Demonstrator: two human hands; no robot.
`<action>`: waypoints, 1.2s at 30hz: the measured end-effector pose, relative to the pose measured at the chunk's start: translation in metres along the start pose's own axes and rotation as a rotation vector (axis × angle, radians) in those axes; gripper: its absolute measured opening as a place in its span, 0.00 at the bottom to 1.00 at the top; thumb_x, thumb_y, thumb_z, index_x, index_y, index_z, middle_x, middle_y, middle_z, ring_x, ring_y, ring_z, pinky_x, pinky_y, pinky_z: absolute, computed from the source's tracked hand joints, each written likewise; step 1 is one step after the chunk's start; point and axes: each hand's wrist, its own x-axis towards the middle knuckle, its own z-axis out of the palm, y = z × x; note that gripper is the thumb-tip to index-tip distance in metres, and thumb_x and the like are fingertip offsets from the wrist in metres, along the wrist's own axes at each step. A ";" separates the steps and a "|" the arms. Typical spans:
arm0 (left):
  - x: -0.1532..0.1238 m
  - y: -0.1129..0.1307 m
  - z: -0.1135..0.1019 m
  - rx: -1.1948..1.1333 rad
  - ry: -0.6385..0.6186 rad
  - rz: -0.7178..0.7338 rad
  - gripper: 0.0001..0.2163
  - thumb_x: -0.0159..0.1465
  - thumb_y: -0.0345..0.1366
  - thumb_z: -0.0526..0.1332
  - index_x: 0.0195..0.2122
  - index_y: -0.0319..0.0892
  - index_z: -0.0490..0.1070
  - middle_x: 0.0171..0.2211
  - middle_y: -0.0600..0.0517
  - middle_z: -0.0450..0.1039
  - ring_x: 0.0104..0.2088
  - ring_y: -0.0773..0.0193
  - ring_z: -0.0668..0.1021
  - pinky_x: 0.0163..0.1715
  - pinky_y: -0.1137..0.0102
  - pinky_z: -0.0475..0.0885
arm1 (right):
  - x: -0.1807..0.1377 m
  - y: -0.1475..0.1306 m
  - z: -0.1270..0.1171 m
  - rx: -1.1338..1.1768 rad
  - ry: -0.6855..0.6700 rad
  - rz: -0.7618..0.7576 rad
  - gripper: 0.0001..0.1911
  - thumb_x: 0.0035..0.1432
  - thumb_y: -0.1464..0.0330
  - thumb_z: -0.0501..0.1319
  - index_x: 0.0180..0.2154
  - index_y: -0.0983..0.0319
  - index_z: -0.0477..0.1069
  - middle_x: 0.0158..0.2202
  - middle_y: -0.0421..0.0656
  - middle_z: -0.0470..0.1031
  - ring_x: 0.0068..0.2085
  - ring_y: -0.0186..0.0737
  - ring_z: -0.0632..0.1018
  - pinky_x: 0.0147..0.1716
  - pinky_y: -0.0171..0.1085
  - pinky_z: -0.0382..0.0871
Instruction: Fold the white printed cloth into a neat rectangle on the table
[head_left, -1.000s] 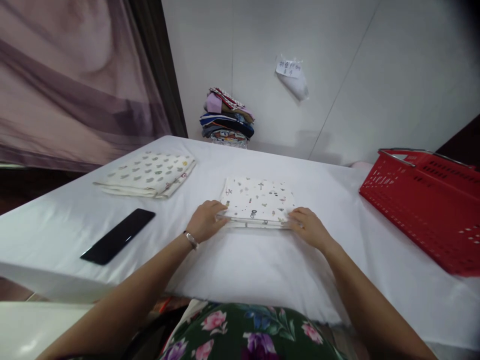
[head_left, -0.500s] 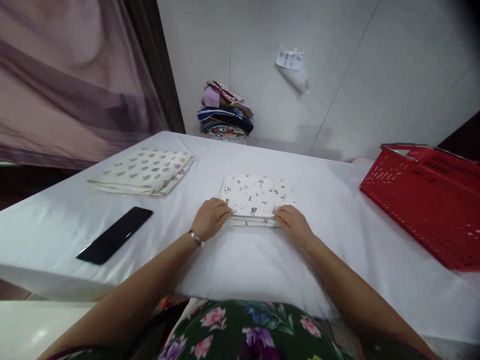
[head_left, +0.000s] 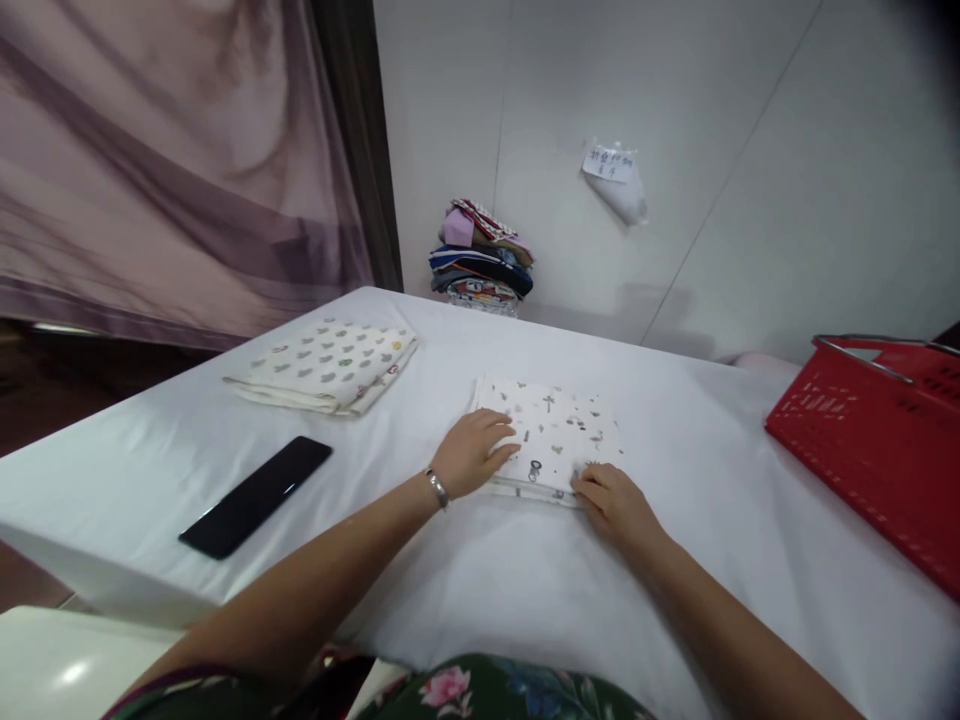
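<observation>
A small folded white cloth with tiny dark prints (head_left: pixel 559 428) lies in the middle of the white table (head_left: pixel 525 590). My left hand (head_left: pixel 471 453) lies on its near left part, fingers stretched flat over the fabric. My right hand (head_left: pixel 613 500) is at the cloth's near right corner, fingers curled on its edge. A second folded cloth with green and orange motifs (head_left: pixel 326 363) lies further left on the table.
A black phone (head_left: pixel 257 495) lies near the left front edge. A red plastic basket (head_left: pixel 877 440) stands at the right. A stack of folded coloured fabrics (head_left: pixel 481 249) sits at the back by the wall. A purple curtain (head_left: pixel 165 160) hangs at left.
My left hand has slid from the cloth's left edge onto its top. My right hand has moved inward along the near edge. The view has shifted.
</observation>
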 end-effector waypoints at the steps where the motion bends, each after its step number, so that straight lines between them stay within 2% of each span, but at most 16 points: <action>1: 0.002 0.000 0.006 0.021 -0.024 -0.005 0.19 0.64 0.47 0.47 0.48 0.43 0.68 0.53 0.47 0.66 0.54 0.59 0.65 0.53 0.61 0.60 | -0.001 -0.001 -0.002 -0.006 -0.021 -0.001 0.17 0.63 0.67 0.46 0.38 0.60 0.73 0.35 0.47 0.71 0.37 0.40 0.68 0.36 0.39 0.63; 3: 0.001 -0.001 0.020 0.076 -0.101 -0.032 0.23 0.63 0.50 0.47 0.53 0.42 0.64 0.58 0.46 0.59 0.60 0.55 0.58 0.57 0.58 0.54 | -0.004 -0.005 -0.009 0.004 -0.061 0.005 0.17 0.63 0.67 0.45 0.39 0.59 0.72 0.35 0.46 0.71 0.36 0.40 0.69 0.36 0.39 0.63; 5: -0.005 -0.003 0.033 0.112 -0.153 -0.054 0.25 0.63 0.50 0.44 0.56 0.42 0.61 0.60 0.46 0.56 0.61 0.54 0.55 0.59 0.56 0.50 | -0.004 -0.009 -0.019 0.070 -0.108 0.018 0.16 0.63 0.67 0.46 0.37 0.59 0.72 0.35 0.45 0.71 0.36 0.40 0.69 0.35 0.38 0.64; 7: -0.012 -0.004 0.040 0.121 -0.162 -0.058 0.25 0.64 0.50 0.42 0.57 0.42 0.59 0.61 0.46 0.55 0.62 0.55 0.54 0.60 0.56 0.47 | 0.003 -0.013 -0.029 0.169 -0.146 0.049 0.16 0.63 0.66 0.46 0.33 0.59 0.72 0.35 0.44 0.71 0.36 0.38 0.71 0.35 0.37 0.66; 9: -0.015 -0.005 0.042 0.120 -0.153 -0.065 0.25 0.64 0.50 0.42 0.57 0.42 0.59 0.61 0.46 0.54 0.62 0.55 0.54 0.60 0.56 0.47 | 0.020 -0.016 -0.035 0.248 -0.119 0.077 0.16 0.63 0.64 0.47 0.34 0.58 0.72 0.37 0.44 0.71 0.38 0.37 0.72 0.37 0.35 0.67; 11: -0.016 -0.005 0.041 0.117 -0.143 -0.065 0.25 0.64 0.50 0.42 0.57 0.43 0.59 0.61 0.46 0.54 0.62 0.55 0.54 0.61 0.56 0.46 | 0.043 -0.016 -0.035 0.265 -0.037 0.083 0.17 0.63 0.63 0.46 0.41 0.57 0.71 0.45 0.45 0.70 0.45 0.37 0.71 0.44 0.36 0.67; 13: -0.016 -0.005 0.041 0.111 -0.130 -0.062 0.25 0.64 0.49 0.43 0.58 0.43 0.58 0.61 0.47 0.54 0.62 0.55 0.53 0.61 0.56 0.46 | 0.065 -0.013 -0.025 0.210 -0.009 0.071 0.20 0.63 0.59 0.46 0.51 0.58 0.66 0.55 0.46 0.63 0.55 0.42 0.65 0.53 0.42 0.61; 16: -0.020 -0.005 0.040 0.098 -0.128 -0.071 0.25 0.64 0.49 0.43 0.58 0.43 0.58 0.61 0.47 0.54 0.62 0.56 0.53 0.61 0.56 0.47 | 0.082 -0.004 0.002 0.074 -0.169 0.106 0.30 0.61 0.52 0.45 0.60 0.60 0.55 0.63 0.47 0.48 0.63 0.48 0.50 0.59 0.51 0.47; 19: -0.019 -0.006 0.035 0.056 -0.164 -0.091 0.25 0.63 0.50 0.45 0.58 0.43 0.58 0.61 0.47 0.54 0.62 0.56 0.53 0.61 0.56 0.48 | 0.078 0.002 0.026 0.009 -0.307 0.139 0.33 0.61 0.50 0.40 0.62 0.59 0.48 0.65 0.46 0.40 0.64 0.47 0.44 0.60 0.53 0.38; 23: 0.012 -0.011 0.022 -0.035 -0.270 -0.149 0.27 0.60 0.54 0.47 0.55 0.45 0.62 0.59 0.46 0.58 0.60 0.54 0.59 0.57 0.56 0.55 | 0.072 0.002 0.033 -0.006 -0.317 0.145 0.32 0.62 0.50 0.39 0.63 0.58 0.45 0.65 0.44 0.37 0.65 0.45 0.41 0.60 0.51 0.36; 25: 0.037 -0.017 0.021 -0.023 -0.229 -0.155 0.27 0.61 0.54 0.45 0.56 0.45 0.61 0.60 0.46 0.56 0.61 0.54 0.57 0.58 0.55 0.53 | 0.074 0.000 0.030 -0.012 -0.312 0.150 0.32 0.62 0.50 0.39 0.63 0.58 0.46 0.65 0.44 0.38 0.65 0.45 0.42 0.60 0.51 0.37; 27: 0.059 -0.025 0.027 0.042 -0.167 -0.168 0.27 0.61 0.53 0.45 0.57 0.44 0.59 0.62 0.47 0.51 0.63 0.54 0.52 0.60 0.53 0.47 | 0.076 -0.002 0.026 -0.018 -0.305 0.153 0.32 0.62 0.51 0.40 0.63 0.58 0.46 0.65 0.45 0.39 0.65 0.46 0.42 0.60 0.52 0.37; 29: 0.071 -0.035 0.038 0.102 -0.182 -0.239 0.28 0.61 0.53 0.46 0.58 0.42 0.58 0.63 0.45 0.48 0.63 0.51 0.49 0.59 0.50 0.44 | 0.075 -0.003 0.022 -0.017 -0.302 0.153 0.32 0.62 0.51 0.40 0.63 0.59 0.47 0.65 0.46 0.40 0.64 0.46 0.43 0.60 0.52 0.38; 33: 0.065 -0.051 0.060 0.125 -0.210 -0.281 0.30 0.61 0.54 0.44 0.59 0.42 0.55 0.63 0.46 0.48 0.63 0.51 0.49 0.59 0.48 0.45 | 0.057 -0.004 0.019 -0.038 -0.261 0.179 0.30 0.63 0.52 0.39 0.61 0.58 0.51 0.64 0.45 0.42 0.64 0.47 0.45 0.60 0.53 0.39; 36: 0.057 -0.056 0.063 0.126 -0.189 -0.271 0.29 0.61 0.54 0.44 0.59 0.43 0.56 0.63 0.47 0.49 0.63 0.52 0.49 0.58 0.48 0.46 | 0.038 -0.005 0.018 -0.062 -0.216 0.204 0.29 0.63 0.53 0.41 0.61 0.57 0.53 0.64 0.45 0.44 0.64 0.48 0.47 0.60 0.54 0.39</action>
